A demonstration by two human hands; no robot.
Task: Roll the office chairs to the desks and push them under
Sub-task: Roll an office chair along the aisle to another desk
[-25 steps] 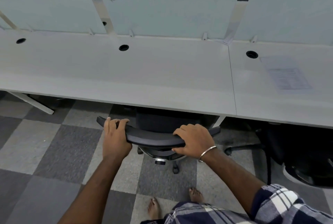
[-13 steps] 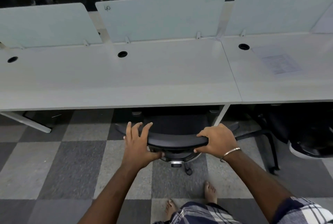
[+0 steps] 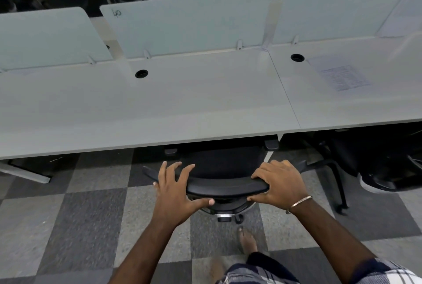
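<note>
Both hands on an office chair point(image 3: 225, 184) tucked under the table point(image 3: 159, 110)

Left hand point(image 3: 177, 191) lies on the backrest top, fingers straight and splayed, thumb beneath; the seat sits below the table edge; right hand point(image 3: 279, 183) curls round the backrest's right end, arm extended; second chair point(image 3: 374, 160) at far right.

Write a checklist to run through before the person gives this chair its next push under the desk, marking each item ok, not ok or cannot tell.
1. Right hand grips the top of the backrest: ok.
2. Left hand has a firm grip: not ok; its fingers are spread straight over the backrest.
3. Chair lined up with the gap under the desk: ok; the seat is already below the edge.
4. Armrest clears the white desk leg: cannot tell; they lie close together.
5. Neighbouring chair leaves room: ok.
6. Bare foot is clear of the castors: ok.
</note>
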